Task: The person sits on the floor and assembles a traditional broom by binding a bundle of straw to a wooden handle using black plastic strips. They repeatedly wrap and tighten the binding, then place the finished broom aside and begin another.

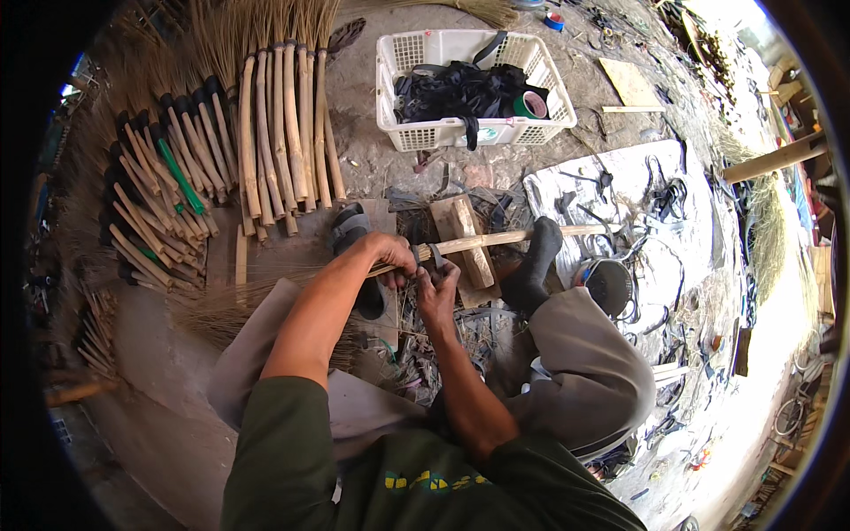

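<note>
A broom with a pale bamboo handle [509, 237] lies crosswise in front of me, its thin brown bristles [239, 301] spreading to the left over my leg. My left hand [396, 257] is closed around the broom where bristles meet handle. Just right of it, a dark flat strip [436, 254] loops around the neck of the broom. My right hand [438, 294] pinches the strip's end below the handle. Under the handle stands a wooden block [474, 239]. My dark-covered right foot [536, 261] is against the handle farther right.
Finished-looking brooms [282, 133] lie in rows at the far left. A white plastic basket [434, 137] holds black strips and a tape roll [531, 105]. A white sheet [567, 190] with loose strips and a round dark container [608, 285] lie right. Scraps litter the floor.
</note>
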Demonstrator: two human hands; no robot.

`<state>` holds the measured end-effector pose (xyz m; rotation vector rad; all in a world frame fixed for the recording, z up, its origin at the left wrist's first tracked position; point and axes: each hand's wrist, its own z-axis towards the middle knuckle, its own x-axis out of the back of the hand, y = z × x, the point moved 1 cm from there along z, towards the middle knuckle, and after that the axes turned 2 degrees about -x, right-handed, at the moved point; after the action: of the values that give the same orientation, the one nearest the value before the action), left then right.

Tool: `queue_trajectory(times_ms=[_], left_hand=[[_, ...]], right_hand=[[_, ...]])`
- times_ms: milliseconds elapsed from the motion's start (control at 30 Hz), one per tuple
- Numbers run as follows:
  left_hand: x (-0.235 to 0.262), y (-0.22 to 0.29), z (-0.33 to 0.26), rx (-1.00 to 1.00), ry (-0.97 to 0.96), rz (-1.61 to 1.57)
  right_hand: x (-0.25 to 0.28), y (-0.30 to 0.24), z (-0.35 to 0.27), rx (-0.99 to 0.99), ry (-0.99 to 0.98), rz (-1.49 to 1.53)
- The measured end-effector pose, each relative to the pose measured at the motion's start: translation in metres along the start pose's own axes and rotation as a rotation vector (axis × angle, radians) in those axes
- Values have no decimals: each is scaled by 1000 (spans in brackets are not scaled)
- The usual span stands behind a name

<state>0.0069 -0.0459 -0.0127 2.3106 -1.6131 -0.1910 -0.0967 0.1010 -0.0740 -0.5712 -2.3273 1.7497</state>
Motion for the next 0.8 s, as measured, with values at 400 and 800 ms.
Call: queue_trajectory(times_ms=[400, 800], left_hand=[[-52, -25, 8, -348, 1033, 676], [-47, -27, 22, -316, 1070, 774]], right_hand=[[-3, -18, -18, -30, 177, -176], [-35, -31, 41, -416, 135, -27]])
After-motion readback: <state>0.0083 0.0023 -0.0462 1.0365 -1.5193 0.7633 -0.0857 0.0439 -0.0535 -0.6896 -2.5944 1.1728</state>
